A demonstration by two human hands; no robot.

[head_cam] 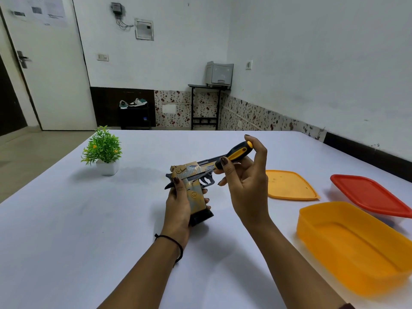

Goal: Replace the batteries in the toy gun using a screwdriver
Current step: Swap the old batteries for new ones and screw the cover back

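Observation:
A yellow-and-grey toy gun point(193, 175) is held above the middle of the white table, barrel pointing right and away. My left hand point(178, 204) grips its handle from the left, thumb up along the back. My right hand point(244, 175) pinches the black-and-yellow screwdriver point(236, 153) by its handle. The metal shaft slants down and left, and its tip meets the gun's side just above the trigger. No batteries are visible.
An open yellow container point(356, 246) sits at the near right, its yellow lid point(289, 186) lying flat behind it. A clear box with a red lid point(372, 195) stands at the far right. A small potted plant point(103, 150) is at the back left.

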